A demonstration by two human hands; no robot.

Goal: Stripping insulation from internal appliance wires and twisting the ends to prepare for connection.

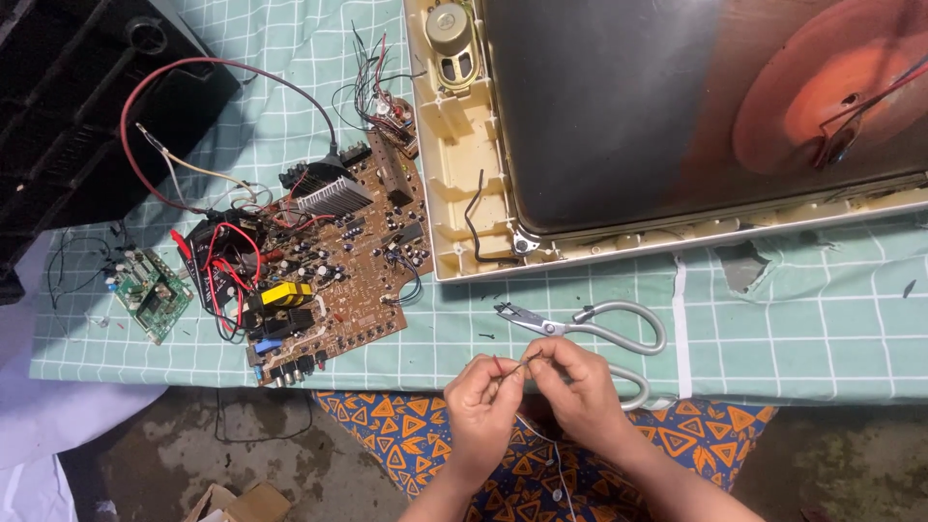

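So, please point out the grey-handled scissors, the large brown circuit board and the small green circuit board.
Grey-handled scissors [580, 326], head view, near the pivot.
Large brown circuit board [362, 266], head view, board middle.
Small green circuit board [152, 293], head view, board centre.

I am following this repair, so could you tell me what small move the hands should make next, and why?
Probably keep twisting the thin wire ends together: the left hand and right hand pinch them between fingertips, with the scissors lying unused beside them.

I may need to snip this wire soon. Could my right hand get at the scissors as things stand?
Probably yes: the scissors lie on the table just beyond the right hand, with nothing between them. But its fingers pinch a thin wire together with the left hand.
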